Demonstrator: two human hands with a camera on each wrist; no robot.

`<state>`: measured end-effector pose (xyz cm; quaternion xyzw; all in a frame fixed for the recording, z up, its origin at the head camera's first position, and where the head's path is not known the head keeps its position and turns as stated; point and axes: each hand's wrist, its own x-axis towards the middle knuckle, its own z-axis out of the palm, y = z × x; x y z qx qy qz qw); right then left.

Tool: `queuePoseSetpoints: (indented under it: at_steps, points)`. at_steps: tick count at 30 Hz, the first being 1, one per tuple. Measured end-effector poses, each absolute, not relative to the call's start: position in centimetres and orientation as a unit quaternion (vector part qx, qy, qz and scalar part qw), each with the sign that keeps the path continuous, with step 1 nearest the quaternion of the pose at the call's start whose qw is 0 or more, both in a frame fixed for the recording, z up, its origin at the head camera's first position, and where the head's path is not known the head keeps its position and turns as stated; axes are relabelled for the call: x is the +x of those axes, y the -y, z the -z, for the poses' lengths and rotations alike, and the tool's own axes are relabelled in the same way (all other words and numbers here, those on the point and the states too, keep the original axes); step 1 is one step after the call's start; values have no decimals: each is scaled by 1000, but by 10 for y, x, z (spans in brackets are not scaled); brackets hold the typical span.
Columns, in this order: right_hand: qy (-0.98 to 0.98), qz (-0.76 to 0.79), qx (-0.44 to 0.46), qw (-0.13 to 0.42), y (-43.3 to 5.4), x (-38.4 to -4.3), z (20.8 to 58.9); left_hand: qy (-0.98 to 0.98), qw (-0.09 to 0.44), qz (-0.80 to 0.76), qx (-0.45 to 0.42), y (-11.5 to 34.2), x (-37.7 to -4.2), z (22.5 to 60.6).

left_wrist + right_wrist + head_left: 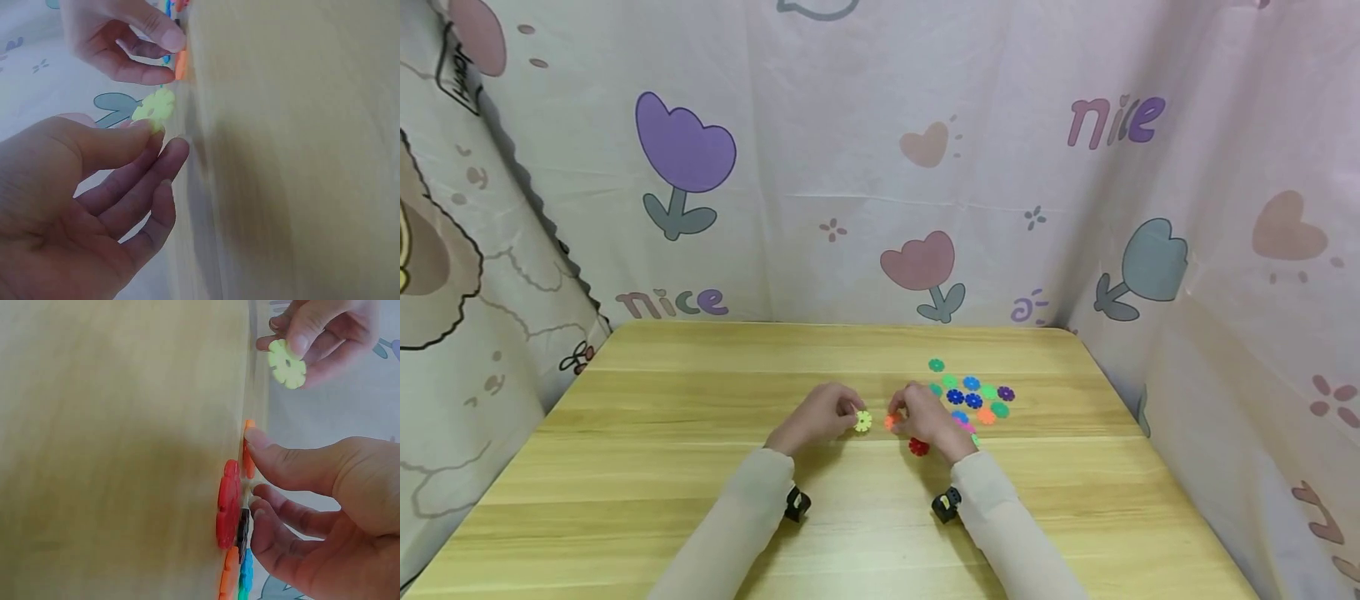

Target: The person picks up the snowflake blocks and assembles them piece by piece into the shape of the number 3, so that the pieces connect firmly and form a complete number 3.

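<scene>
A yellow disc (863, 422) is sitting pinched in the left hand's grip (829, 414); to its right, the right hand (927, 414) is touching an orange disc (249, 461), closure unclear. Work is seemingly just starting, loose discs (970, 400) lying farther right on the table (625, 467).

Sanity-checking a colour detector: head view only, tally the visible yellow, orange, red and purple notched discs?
Yellow notched disc: 1
Orange notched discs: 2
Red notched disc: 1
Purple notched disc: 1
Total: 5
Anything hidden under the right hand isn't counted.
</scene>
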<state>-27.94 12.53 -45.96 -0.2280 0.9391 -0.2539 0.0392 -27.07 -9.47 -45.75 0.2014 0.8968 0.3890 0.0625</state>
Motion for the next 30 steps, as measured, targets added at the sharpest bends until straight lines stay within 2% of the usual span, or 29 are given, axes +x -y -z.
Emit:
queuePoseSetpoints:
  at_steps: [12,20,30]
  points:
    - [-921,321,-213,48,-131,-273,458,-864,49,-458,201,107,-254,464]
    - [-899,392,-175,86,-132,-264,446,-861,37,-468,197,105,-245,462]
    - [-859,464,-185,113,-127,-254,440,-855,18,-475,209,100,-237,462]
